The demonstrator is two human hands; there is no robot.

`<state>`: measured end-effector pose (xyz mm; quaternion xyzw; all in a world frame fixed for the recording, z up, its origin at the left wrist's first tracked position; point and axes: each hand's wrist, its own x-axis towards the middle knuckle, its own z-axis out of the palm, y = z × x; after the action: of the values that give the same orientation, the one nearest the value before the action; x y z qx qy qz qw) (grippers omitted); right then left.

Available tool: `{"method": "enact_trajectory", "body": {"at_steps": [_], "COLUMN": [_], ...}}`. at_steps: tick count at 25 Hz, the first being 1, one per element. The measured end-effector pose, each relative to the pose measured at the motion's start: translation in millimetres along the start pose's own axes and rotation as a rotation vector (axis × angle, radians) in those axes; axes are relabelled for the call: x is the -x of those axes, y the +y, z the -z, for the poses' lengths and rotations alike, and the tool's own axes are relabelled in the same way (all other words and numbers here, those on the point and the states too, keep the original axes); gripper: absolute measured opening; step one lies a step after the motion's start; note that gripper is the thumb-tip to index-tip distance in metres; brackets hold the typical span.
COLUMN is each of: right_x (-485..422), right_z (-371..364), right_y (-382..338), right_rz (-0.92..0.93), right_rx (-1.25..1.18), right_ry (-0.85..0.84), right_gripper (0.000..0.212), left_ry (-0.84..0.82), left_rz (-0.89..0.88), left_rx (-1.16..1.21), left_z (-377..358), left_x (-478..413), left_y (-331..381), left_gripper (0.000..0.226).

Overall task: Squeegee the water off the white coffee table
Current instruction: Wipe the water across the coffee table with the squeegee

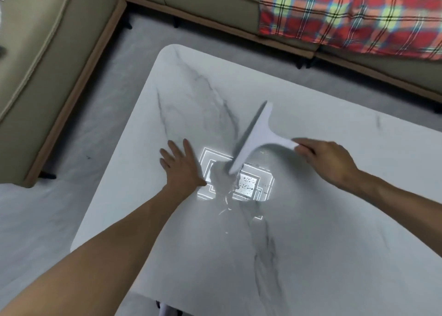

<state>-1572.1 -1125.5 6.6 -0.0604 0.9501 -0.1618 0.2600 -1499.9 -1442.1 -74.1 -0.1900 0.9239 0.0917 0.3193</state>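
One white squeegee (253, 136) in the right hand (327, 160), gripped by its handle; left hand (181, 165) spread flat on one marbled coffee table (311, 244). No readable writing.

The white marble-veined table (311, 220) is wetted by a small water puddle (223, 184); a left hand (181, 166) is laid flat on it, and a white squeegee (253, 136) is pressed against it.
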Motion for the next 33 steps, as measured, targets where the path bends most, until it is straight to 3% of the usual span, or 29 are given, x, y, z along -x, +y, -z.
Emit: {"method": "enact_trajectory", "body": {"at_steps": [3, 6, 8, 11, 14, 17, 21, 25, 28, 33], "right_x": [-72.9, -138.9, -143.5, -86.3, 4.1, 48.8, -21.3, -71.2, -26.5, 71.5], "right_z": [13.4, 15.0, 5.5, -21.3, -37.1, -14.5, 25.5, 24.2, -5.6, -14.8], "right_y": [-43.2, -80.8, -85.4, -61.4, -38.3, -37.4, -33.0, -28.7, -32.3, -37.4], "right_rz": [0.016, -0.104, -0.127, -0.092, -0.138, -0.160, -0.274, -0.447, -0.435, -0.449], "right_rx": [-0.139, -0.312, -0.261, -0.091, -0.073, -0.114, -0.448, -0.541, -0.437, -0.534], "right_ry": [0.061, 0.067, 0.077, 0.081, -0.048, -0.154, 0.110, 0.195, 0.105, -0.141], "right_gripper": [0.028, 0.031, 0.037, 0.035, 0.043, 0.036, 0.018, 0.020, 0.013, 0.024], "left_ry": [-0.025, -0.027, -0.026, -0.032, -0.024, -0.019, -0.029, -0.041, -0.046, -0.037], "left_rz": [-0.012, -0.043, -0.048, -0.044, -0.053, -0.064, -0.068, -0.062, -0.059, -0.054], "left_rx": [-0.039, -0.064, -0.080, -0.101, -0.105, -0.097, -0.092, -0.111, -0.114, -0.120], "left_z": [-5.5, -9.4, -8.8, -8.0, -8.8, -7.6, -5.7, -6.7, -7.6, -6.4], "left_x": [-17.5, -21.3, -22.0, -23.4, -24.1, -22.5, -22.8, -24.8, -25.2, -24.6], "left_y": [1.1, -3.8, -4.0, -2.8, -3.5, -3.8, -2.6, -3.4, -2.4, -2.5], "left_gripper": [0.140, 0.137, 0.137, 0.138, 0.138, 0.136, 0.135, 0.137, 0.138, 0.138]}}
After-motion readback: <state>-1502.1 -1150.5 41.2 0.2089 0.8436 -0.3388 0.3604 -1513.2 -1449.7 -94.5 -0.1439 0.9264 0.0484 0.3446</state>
